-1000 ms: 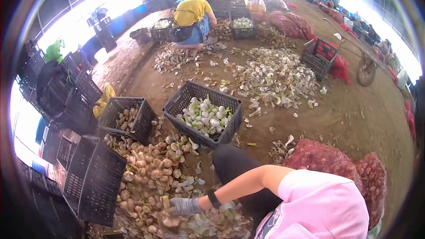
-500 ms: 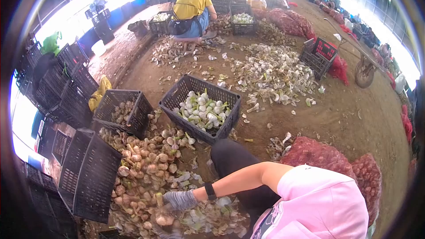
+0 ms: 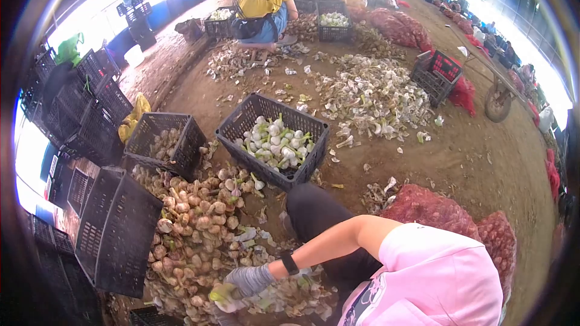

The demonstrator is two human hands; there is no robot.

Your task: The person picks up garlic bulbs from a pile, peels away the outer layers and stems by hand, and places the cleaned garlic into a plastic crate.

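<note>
My right hand [image 3: 251,281], in a grey knitted glove with a dark band at the wrist, is closed at a garlic bulb [image 3: 228,305]. The bulb looks pale, with a greenish-white stalk pointing left. Below it, my left hand [image 3: 228,319], also gloved, grips the bulb from underneath and is mostly cut off by the bottom edge. Both hands are over a heap of unpeeled garlic [image 3: 193,223] with brownish skins and stalks. Loose peeled skins [image 3: 296,296] lie beside my right wrist. Beyond my knee, a black crate [image 3: 272,139] holds white, cleaned garlic bulbs [image 3: 281,143].
A smaller crate [image 3: 193,145] with garlic and a tipped crate [image 3: 124,235] border the heap. Red mesh sacks [image 3: 429,208] lie at right. A pile of skins [image 3: 380,93] covers the floor ahead. A person in yellow [image 3: 264,0] crouches further off, and a wheelbarrow [image 3: 498,99] stands right.
The garlic bulb, brownish with its stalk upright before, now looks paler, its stalk turned left. My right hand has moved slightly down. The view has shifted a little.
</note>
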